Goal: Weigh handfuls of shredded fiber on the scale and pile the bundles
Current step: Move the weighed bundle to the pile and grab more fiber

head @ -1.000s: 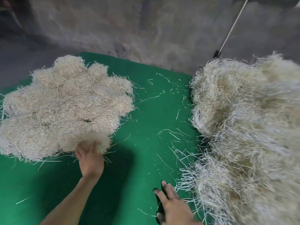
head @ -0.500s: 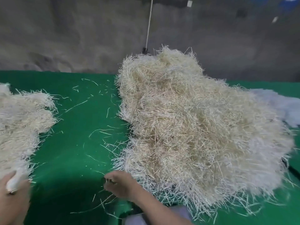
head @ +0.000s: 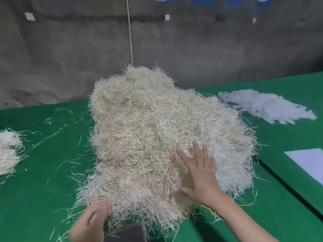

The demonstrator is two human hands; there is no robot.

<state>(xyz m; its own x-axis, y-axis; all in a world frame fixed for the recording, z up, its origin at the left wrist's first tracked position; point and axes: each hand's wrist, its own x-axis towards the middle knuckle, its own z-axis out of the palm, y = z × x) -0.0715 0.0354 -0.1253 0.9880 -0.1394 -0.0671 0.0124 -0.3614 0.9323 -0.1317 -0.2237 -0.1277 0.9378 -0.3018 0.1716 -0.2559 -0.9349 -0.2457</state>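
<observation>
Head view: left hand point(head: 90, 222), grip unclear, had moved from nine-o'clock bundles point(head: 8, 151) to the heap point(head: 148, 128); right hand point(head: 201, 173) lay spread flat, likely starting another handful.

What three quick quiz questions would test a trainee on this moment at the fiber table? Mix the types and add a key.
1. True or false: the right hand lies with fingers spread on the big fiber heap.
2. Which thing lies on the green table cover at the far right, beyond the heap? A. white fluffy pile B. red bucket C. scissors
3. Fill in: the piled bundles show at the picture's ____ edge, apart from the heap.
Key: 1 true; 2 A; 3 left.
</observation>
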